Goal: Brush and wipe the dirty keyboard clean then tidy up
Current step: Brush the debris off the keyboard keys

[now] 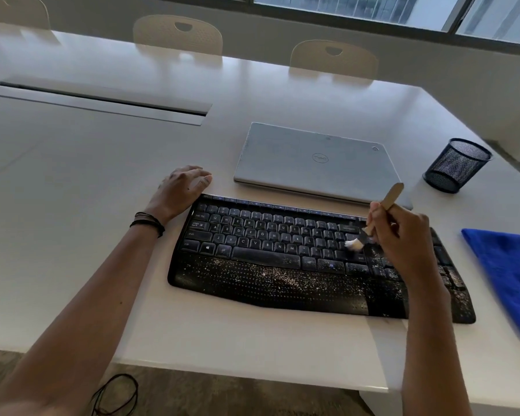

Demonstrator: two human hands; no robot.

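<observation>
The left hand (182,187) lies on the white counter (102,181) at about ten o'clock from the black curved keyboard with its dotted palm rest (252,280), touching or just off that corner, I cannot tell which; its grip is slack, fingers loosely spread and holding nothing; dark cords circle the wrist. The keyboard sits in front of the person, near the counter's front edge; pale crumbs speckle the palm rest and the keys at the right end. At twelve o'clock from it, just beside its far edge, lies a closed silver laptop (312,160). The right hand (403,238) hovers over the keyboard's right part, its grip closed round a small wooden-handled brush (393,194); the handle points to one o'clock and the white bristles (353,244) touch the keys. At two o'clock stands a dark wire-mesh pen cup (457,165); at three o'clock lies a bright blue cloth (511,274), apart from the keyboard.
</observation>
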